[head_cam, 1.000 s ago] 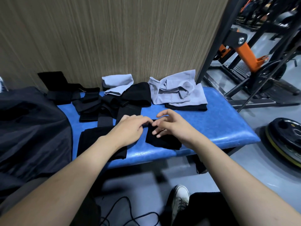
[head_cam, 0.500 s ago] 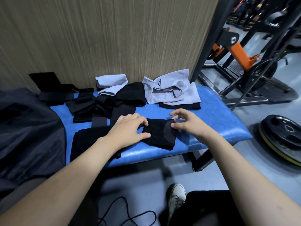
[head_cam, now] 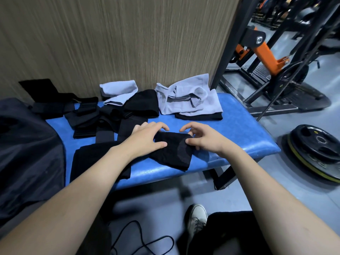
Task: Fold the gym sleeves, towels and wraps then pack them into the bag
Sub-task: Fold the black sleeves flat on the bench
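A blue padded bench (head_cam: 239,126) stands against a ribbed tan wall panel (head_cam: 119,39), on a grey gym floor (head_cam: 303,196). To the right are black rack frames with an orange arm (head_cam: 265,56), and a black weight plate (head_cam: 316,148) lies flat on the floor. A dark bag (head_cam: 27,153) sits at the bench's left end.

The piece being worked is a black sleeve (head_cam: 173,151), a thin knit with a slightly greyer patch near its right side. It lies flat on the near part of the bench, its near corner reaching the front edge. Its long axis runs roughly from the far side of the bench toward the person, slanting a little to the right.

The left hand (head_cam: 147,138) rests on the sleeve's left edge, thumb laid on the cloth and fingers bent over it. The right hand (head_cam: 204,138) pinches the far right corner, though blur makes the exact grip uncertain. The hands are close together but not touching.

Behind lie tangled black wraps (head_cam: 92,116) and light grey towels (head_cam: 189,100).
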A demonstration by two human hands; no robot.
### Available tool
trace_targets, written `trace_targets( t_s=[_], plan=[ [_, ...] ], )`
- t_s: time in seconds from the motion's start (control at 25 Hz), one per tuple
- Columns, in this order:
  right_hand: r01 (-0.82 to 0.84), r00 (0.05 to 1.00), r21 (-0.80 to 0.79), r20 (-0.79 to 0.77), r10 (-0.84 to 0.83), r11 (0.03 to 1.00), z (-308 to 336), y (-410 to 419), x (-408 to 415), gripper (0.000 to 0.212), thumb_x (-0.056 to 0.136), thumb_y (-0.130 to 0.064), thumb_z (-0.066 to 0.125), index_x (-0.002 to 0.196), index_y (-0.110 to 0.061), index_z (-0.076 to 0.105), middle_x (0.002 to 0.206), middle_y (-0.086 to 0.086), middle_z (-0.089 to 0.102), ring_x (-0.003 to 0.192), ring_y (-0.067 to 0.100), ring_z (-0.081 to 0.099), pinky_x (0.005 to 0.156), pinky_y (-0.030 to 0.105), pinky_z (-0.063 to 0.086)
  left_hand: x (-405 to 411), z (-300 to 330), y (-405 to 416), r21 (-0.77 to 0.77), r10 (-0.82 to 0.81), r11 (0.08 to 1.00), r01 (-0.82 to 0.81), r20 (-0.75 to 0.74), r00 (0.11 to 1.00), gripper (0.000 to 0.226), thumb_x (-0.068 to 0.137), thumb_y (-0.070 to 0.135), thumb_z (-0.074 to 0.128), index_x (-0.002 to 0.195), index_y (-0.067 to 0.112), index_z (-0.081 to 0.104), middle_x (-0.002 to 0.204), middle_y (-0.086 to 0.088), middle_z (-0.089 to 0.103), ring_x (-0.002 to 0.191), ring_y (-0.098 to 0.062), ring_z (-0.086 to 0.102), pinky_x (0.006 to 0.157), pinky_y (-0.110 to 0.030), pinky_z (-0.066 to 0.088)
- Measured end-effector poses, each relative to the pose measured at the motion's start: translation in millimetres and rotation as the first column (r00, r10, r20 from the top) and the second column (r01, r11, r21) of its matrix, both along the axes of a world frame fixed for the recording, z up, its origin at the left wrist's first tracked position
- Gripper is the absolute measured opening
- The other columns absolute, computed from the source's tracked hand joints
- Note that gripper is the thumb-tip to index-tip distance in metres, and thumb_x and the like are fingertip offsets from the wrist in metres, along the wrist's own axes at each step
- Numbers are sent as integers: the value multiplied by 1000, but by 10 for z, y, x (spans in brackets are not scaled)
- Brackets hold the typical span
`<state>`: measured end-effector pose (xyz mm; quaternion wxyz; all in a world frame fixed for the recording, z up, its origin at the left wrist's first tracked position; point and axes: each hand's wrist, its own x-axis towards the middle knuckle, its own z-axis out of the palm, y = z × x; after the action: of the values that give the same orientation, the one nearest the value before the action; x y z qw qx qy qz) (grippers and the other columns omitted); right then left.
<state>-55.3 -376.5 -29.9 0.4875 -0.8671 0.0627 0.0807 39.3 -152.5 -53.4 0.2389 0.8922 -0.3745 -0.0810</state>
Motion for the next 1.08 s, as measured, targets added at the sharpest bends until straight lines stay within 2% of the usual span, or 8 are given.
trace_targets(
  t_s=[0.2, 0.32, 0.56, 0.72, 0.84, 0.92, 0.96, 1.08],
  plan=[
    [-57, 998, -197, 9, 60, 979, 34, -46, -9, 33, 83, -17, 74, 108, -35, 62, 86, -6, 53, 57, 1, 44, 69, 22, 41, -27, 24, 36, -22, 25, 999, -26, -55, 998, 27, 89, 34, 67, 110, 36, 50, 83, 9, 56, 89, -10, 48, 99, -33, 31],
    [-52, 998, -134, 27, 56, 990, 43, -19, -23, 39, 79, -15, 77, 107, -36, 59, 88, -4, 51, 65, 9, 48, 73, 27, 45, -36, 40, 46, -44, 33, 998, -37, -93, 995, 36, 90, 32, 67, 119, 35, 46, 81, 4, 53, 81, -10, 51, 98, -30, 32],
    [93, 986, 146, 124, -112, 985, 38, 21, -18, 47, 76, 4, 73, 106, -28, 56, 98, 5, 47, 69, 21, 50, 72, 39, 46, -127, 138, 43, -314, 57, 939, -139, -255, 965, 35, 95, 25, 62, 121, 38, 41, 81, -1, 41, 63, -17, 41, 67, -28, 39],
    [93, 984, 250, 126, -128, 964, 75, 88, -39, 44, 82, 13, 66, 111, -17, 53, 110, 1, 50, 65, 13, 54, 60, 25, 49, -132, 192, 74, -325, 58, 934, -148, -270, 961, 37, 95, 23, 63, 121, 44, 46, 93, 3, 42, 60, -18, 43, 68, -26, 41],
    [78, 986, 244, 123, -110, 967, 51, 78, -27, 37, 84, 10, 64, 107, -17, 54, 111, 0, 52, 77, 16, 51, 68, 26, 47, -148, 234, 108, -454, -53, 870, -190, -470, 881, 36, 93, 12, 65, 114, 39, 55, 112, 2, 53, 76, -17, 69, 82, -26, 52],
    [47, 988, 248, 133, -82, 968, 34, 76, -29, 31, 85, 10, 63, 104, -14, 57, 101, 0, 53, 83, 10, 51, 74, 25, 45, -143, 239, 133, -461, -99, 869, -182, -521, 848, 28, 92, 9, 65, 107, 33, 62, 122, 2, 59, 92, 4, 67, 87, -18, 51],
    [52, 987, 249, 135, -88, 967, 33, 77, -31, 28, 86, 9, 63, 103, -13, 58, 99, -1, 53, 83, 7, 51, 74, 22, 45, -141, 246, 144, -447, -93, 880, -163, -498, 862, 24, 92, 9, 65, 103, 30, 64, 119, 7, 61, 92, 12, 62, 86, -15, 48],
    [129, 980, 274, 114, -165, 953, 29, 72, -14, 25, 86, 2, 67, 104, -14, 60, 104, 3, 57, 86, 14, 51, 78, 25, 47, -159, 274, 155, -469, -101, 871, -144, -458, 883, 17, 94, 5, 62, 104, 17, 71, 86, 23, 66, 76, 10, 56, 74, -9, 41]
  ],
)
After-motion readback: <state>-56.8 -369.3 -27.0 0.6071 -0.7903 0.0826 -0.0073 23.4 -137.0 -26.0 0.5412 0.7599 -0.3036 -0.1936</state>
